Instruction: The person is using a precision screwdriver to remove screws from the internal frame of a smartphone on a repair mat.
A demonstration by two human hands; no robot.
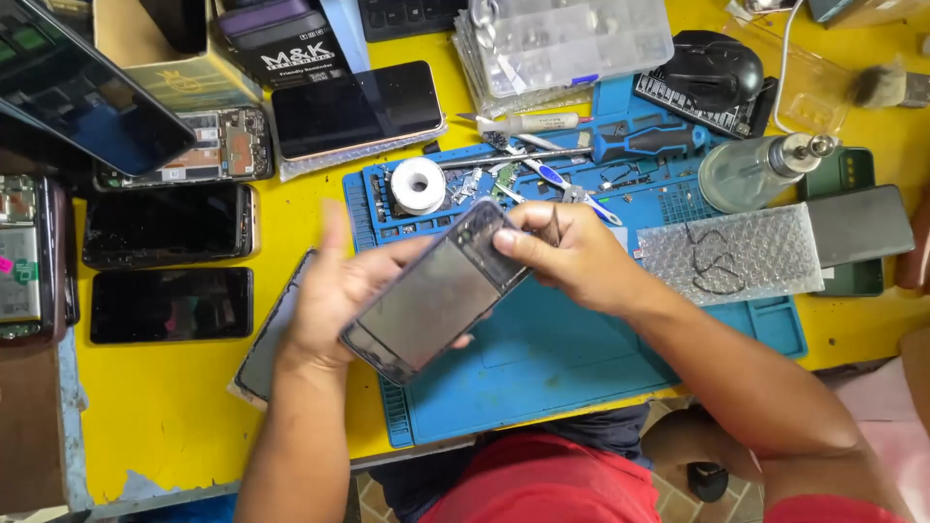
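Fingers of our right hand pinch the upper end of a dark phone, while our left hand cradles it from beneath with the thumb raised; both hands are closed on it, and it tilts above the blue work mat. We work at a yellow surface, its paint chipped at the near edge. At the far end of the mat lie a white solder spool, tweezers with blue grips and a blue-handled screwdriver. To the left we see two dark phones lying flat, one above the other, an opened phone with its circuit board exposed, and a black phone resting on padded wrap. To the right lie a sheet of bubble wrap, a clear dispenser bottle on its side and a grey slab-like device. A clear plastic parts box and a black mouse sit at the far edge. Another flat panel lies partly hidden beneath our left wrist. Small parts on the mat are too fine to identify, and things at the left edge are cut off. Our red garment shows below.
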